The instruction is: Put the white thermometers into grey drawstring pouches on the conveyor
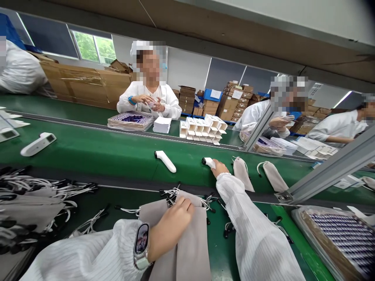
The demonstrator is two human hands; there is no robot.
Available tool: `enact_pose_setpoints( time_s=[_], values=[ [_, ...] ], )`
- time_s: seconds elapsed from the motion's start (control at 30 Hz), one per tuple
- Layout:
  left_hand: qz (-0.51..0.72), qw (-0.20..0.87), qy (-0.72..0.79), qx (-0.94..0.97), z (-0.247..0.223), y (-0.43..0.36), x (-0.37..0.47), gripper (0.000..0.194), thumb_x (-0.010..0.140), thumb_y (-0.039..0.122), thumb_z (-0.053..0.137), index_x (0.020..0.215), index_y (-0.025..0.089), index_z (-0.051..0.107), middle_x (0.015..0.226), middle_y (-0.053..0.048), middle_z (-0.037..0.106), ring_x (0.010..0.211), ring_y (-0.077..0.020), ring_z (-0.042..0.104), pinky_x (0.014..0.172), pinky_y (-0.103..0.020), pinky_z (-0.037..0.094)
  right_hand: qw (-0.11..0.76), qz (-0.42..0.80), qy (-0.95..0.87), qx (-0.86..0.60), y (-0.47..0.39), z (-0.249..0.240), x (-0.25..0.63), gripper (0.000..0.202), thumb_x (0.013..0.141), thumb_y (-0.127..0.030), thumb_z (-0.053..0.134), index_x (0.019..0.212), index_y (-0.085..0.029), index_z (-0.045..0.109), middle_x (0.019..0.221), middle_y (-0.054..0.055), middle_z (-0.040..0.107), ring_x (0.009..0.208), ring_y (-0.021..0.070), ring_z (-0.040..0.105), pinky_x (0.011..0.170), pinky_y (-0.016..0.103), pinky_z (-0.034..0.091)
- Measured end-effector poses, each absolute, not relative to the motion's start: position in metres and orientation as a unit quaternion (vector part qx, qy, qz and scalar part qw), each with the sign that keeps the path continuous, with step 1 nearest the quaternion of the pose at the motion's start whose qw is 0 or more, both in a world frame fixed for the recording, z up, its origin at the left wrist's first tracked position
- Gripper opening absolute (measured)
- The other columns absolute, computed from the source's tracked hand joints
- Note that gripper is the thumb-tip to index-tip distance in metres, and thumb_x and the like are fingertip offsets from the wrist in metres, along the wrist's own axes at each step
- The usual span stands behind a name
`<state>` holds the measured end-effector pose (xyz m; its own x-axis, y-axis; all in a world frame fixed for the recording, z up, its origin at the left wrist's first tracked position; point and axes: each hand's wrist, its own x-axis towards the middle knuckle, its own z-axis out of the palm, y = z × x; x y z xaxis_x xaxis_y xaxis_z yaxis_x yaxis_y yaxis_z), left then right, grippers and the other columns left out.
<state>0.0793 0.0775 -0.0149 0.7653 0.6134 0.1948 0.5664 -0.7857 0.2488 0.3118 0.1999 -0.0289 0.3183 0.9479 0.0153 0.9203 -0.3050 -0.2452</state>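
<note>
— Fingers [216,167] of the right hand [219,168] are wrapped round a white thermometer [207,161] out on the green conveyor belt [117,154], reaching across from the near desk [225,249].

— And the left hand [172,222]?

— Curled down, fingers pressing the top grey drawstring pouch [181,238] of a stack at the near edge of the desk. Whether it pinches the cloth or just rests, I cannot tell.

— How does that thermometer handle, you reckon?

— Looks like a light, rigid plastic shell, smooth, likely a bit slippery. The slim handle end is the sensible place to grip, and that is roughly where the hand sits. The pouch is the opposite: soft, floppy, best taken by its mouth near the cords.

— What's around it?

— A second thermometer [165,160] lies just left on the belt, a third [38,144] well off towards the left end. Two filled pouches [272,175] lie to the right of the hand. More pouches with tangled cords [35,195] pile up at the desk's left side.

— Anything in the way?

— An aluminium frame post [328,171] slants down at the right, close to the reaching arm. A tray [336,238] sits at the near right corner. Co-workers in white coats [149,97] work on the belt's far side beside folded white boxes [202,127].
</note>
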Motion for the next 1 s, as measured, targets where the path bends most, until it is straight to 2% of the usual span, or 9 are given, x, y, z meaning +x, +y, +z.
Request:
enact_pose_setpoints(
  time_s=[0.13, 0.27, 0.37, 0.5, 0.63, 0.73, 0.83, 0.9, 1.0],
  values=[
    [0.091, 0.017, 0.340, 0.936, -0.013, 0.072, 0.079, 0.025, 0.074, -0.003, 0.031, 0.076, 0.015, 0.049, 0.080, -0.005, 0.050, 0.076, -0.0205, 0.044, 0.062, -0.032, 0.037, 0.177, 0.079, -0.579, -0.792, 0.201, -0.018, 0.312, 0.052, 0.076, -0.018, 0.045, 0.125, -0.018, 0.029, 0.110, 0.011, 0.049, 0.101, 0.0212, 0.047, 0.081, 0.031, 0.037],
    [0.116, 0.085, 0.323, 0.935, -0.004, 0.081, 0.073, 0.015, 0.081, 0.012, 0.037, 0.072, 0.016, 0.049, 0.078, -0.003, 0.052, 0.079, -0.0196, 0.044, 0.068, -0.032, 0.034, 0.481, 0.295, -0.535, -0.629, 0.191, 0.012, 0.292, 0.072, 0.074, -0.024, 0.046, 0.131, -0.021, 0.001, 0.102, 0.007, 0.053, 0.092, 0.0191, 0.052, 0.073, 0.034, 0.044],
    [0.134, 0.141, 0.321, 0.927, 0.010, 0.092, 0.067, 0.018, 0.084, 0.019, 0.036, 0.069, 0.017, 0.045, 0.072, 0.001, 0.052, 0.077, -0.0175, 0.044, 0.068, -0.030, 0.033, 0.568, 0.453, -0.512, -0.459, 0.170, 0.040, 0.267, 0.091, 0.064, -0.024, 0.059, 0.128, -0.035, -0.005, 0.092, 0.001, 0.054, 0.082, 0.0187, 0.056, 0.065, 0.035, 0.047],
    [0.195, 0.234, 0.353, 0.885, 0.031, 0.103, 0.062, 0.015, 0.084, 0.026, 0.035, 0.072, 0.019, 0.040, 0.065, 0.005, 0.046, 0.059, -0.0121, 0.043, 0.055, -0.024, 0.029, 0.558, 0.526, -0.512, -0.386, 0.140, 0.066, 0.241, 0.096, 0.058, -0.024, 0.065, 0.126, -0.044, -0.001, 0.092, -0.003, 0.054, 0.076, 0.0168, 0.057, 0.064, 0.035, 0.048],
    [0.250, 0.311, 0.361, 0.843, 0.037, 0.107, 0.061, 0.019, 0.080, 0.033, 0.043, 0.067, 0.019, 0.038, 0.061, 0.006, 0.040, 0.055, -0.0101, 0.038, 0.049, -0.021, 0.025, 0.546, 0.554, -0.513, -0.364, 0.131, 0.069, 0.236, 0.086, 0.061, -0.024, 0.065, 0.122, -0.046, 0.009, 0.092, -0.004, 0.052, 0.076, 0.0151, 0.056, 0.063, 0.034, 0.049],
    [0.317, 0.308, 0.375, 0.815, 0.037, 0.110, 0.060, 0.021, 0.079, 0.034, 0.045, 0.066, 0.019, 0.038, 0.063, 0.005, 0.036, 0.056, -0.0096, 0.036, 0.050, -0.020, 0.026, 0.487, 0.586, -0.538, -0.361, 0.132, 0.064, 0.236, 0.055, 0.065, -0.027, 0.062, 0.111, -0.037, 0.033, 0.085, -0.003, 0.052, 0.071, 0.0120, 0.054, 0.058, 0.029, 0.049],
    [0.394, 0.285, 0.388, 0.783, 0.039, 0.112, 0.058, 0.018, 0.081, 0.030, 0.043, 0.068, 0.018, 0.038, 0.074, 0.003, 0.034, 0.061, -0.0092, 0.037, 0.054, -0.020, 0.030, 0.362, 0.621, -0.594, -0.362, 0.134, 0.058, 0.234, 0.026, 0.070, -0.037, 0.056, 0.091, -0.024, 0.049, 0.080, -0.001, 0.050, 0.071, 0.0106, 0.051, 0.053, 0.023, 0.048],
    [0.408, 0.281, 0.388, 0.777, 0.041, 0.115, 0.056, 0.016, 0.081, 0.029, 0.042, 0.069, 0.018, 0.040, 0.081, 0.001, 0.033, 0.066, -0.0097, 0.038, 0.056, -0.020, 0.032, 0.300, 0.627, -0.618, -0.367, 0.134, 0.052, 0.231, 0.028, 0.071, -0.044, 0.052, 0.086, -0.020, 0.051, 0.077, 0.000, 0.048, 0.066, 0.0095, 0.049, 0.044, 0.017, 0.044],
    [0.405, 0.290, 0.389, 0.775, 0.046, 0.118, 0.054, 0.017, 0.082, 0.030, 0.040, 0.069, 0.018, 0.042, 0.081, 0.001, 0.033, 0.071, -0.0112, 0.039, 0.057, -0.020, 0.034, 0.276, 0.629, -0.619, -0.381, 0.131, 0.044, 0.223, 0.035, 0.072, -0.052, 0.047, 0.081, -0.019, 0.051, 0.057, -0.006, 0.035, 0.043, 0.0033, 0.033, 0.031, 0.010, 0.023]
  ],
)
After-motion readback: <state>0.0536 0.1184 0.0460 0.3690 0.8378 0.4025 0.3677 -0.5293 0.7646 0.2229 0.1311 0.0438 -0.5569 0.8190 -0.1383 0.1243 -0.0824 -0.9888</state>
